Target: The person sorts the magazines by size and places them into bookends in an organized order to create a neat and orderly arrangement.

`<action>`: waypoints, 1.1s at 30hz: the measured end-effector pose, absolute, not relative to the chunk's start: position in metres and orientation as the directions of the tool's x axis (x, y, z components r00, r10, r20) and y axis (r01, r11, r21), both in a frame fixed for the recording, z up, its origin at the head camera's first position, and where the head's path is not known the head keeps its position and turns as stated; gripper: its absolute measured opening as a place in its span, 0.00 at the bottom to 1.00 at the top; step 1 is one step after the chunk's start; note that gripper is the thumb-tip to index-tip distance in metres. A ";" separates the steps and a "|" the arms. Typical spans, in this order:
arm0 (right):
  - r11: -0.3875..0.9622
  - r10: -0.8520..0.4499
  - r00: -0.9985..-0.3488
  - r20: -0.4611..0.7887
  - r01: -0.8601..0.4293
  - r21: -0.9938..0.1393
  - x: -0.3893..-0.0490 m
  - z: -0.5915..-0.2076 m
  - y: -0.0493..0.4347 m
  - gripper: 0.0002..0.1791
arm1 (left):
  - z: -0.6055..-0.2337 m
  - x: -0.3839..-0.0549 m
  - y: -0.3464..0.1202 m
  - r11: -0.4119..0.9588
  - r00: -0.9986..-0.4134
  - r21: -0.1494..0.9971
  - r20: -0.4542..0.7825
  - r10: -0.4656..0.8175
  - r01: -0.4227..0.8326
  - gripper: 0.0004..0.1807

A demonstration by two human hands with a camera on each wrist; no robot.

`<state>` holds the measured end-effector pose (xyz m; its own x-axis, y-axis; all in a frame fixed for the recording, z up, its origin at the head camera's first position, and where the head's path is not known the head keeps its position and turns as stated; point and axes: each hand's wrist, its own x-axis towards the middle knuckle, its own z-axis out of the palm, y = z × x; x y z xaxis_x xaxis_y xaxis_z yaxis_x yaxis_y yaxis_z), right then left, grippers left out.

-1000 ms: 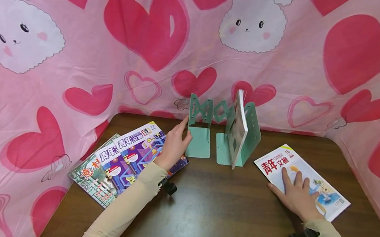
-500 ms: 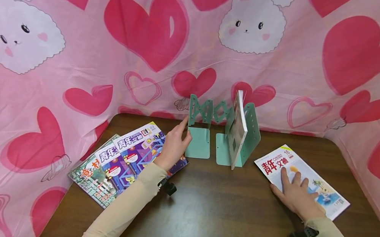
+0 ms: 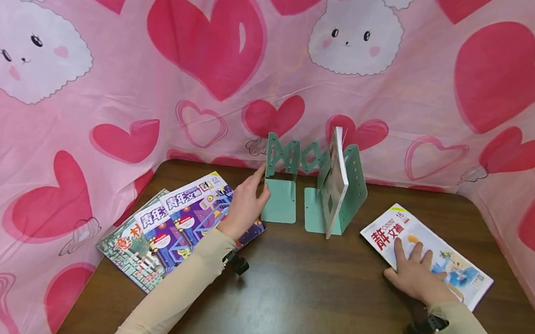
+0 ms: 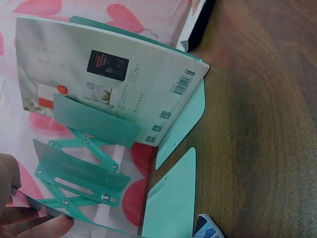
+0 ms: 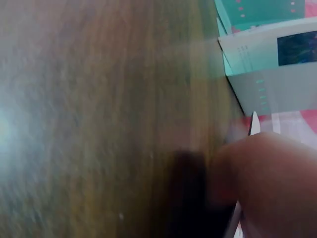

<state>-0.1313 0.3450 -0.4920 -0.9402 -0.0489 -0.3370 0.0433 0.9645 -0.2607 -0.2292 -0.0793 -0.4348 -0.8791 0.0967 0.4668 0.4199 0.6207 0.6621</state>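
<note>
In the head view, my left hand (image 3: 247,202) holds the left end plate of a green expandable bookend (image 3: 279,203), thumb at its front edge. The left wrist view shows the fingers (image 4: 34,229) along that plate's outer side. A magazine (image 3: 335,189) stands upright in the bookend's right section, back cover towards the left. At the right, my right hand (image 3: 416,275) grips a white and blue magazine (image 3: 386,235). Its fingers are spread on the cover, with the thumb (image 5: 272,178) at the near left edge, which looks slightly raised.
Several magazines (image 3: 185,218) lie overlapping on the left of the brown wooden table (image 3: 302,310), partly under the left forearm. A pink cloth (image 3: 278,55) with hearts and rabbits hangs behind and at both sides.
My right thumb has drawn in against the magazine's edge, and that magazine's left side has shifted slightly right and bent up. The left hand and bookend have stayed still.
</note>
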 end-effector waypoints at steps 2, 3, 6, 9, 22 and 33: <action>0.964 -0.059 -0.943 -0.327 0.032 -0.265 -0.131 -0.491 0.346 0.51 | -0.436 -0.229 -0.080 0.623 -0.880 0.662 0.465 0.093 0.416 0.32; 0.963 -0.063 -0.944 -0.324 0.027 -0.267 -0.131 -0.491 0.346 0.50 | -0.436 -0.229 -0.080 0.624 -0.880 0.662 0.465 0.091 0.415 0.32; 0.961 -0.067 -0.949 -0.309 0.023 -0.277 -0.130 -0.490 0.347 0.48 | -0.437 -0.229 -0.080 0.625 -0.878 0.660 0.470 0.089 0.417 0.33; 0.951 -0.052 -0.953 -0.297 0.044 -0.307 -0.129 -0.489 0.348 0.45 | -0.438 -0.229 -0.080 0.620 -0.878 0.662 0.470 0.092 0.420 0.33; 0.927 0.003 -0.972 -0.236 0.091 -0.363 -0.124 -0.502 0.351 0.46 | -0.437 -0.230 -0.081 0.620 -0.867 0.652 0.489 0.096 0.437 0.31; 0.919 0.019 -0.988 -0.154 0.078 -0.387 -0.125 -0.501 0.350 0.44 | -0.436 -0.231 -0.081 0.625 -0.866 0.649 0.491 0.090 0.434 0.31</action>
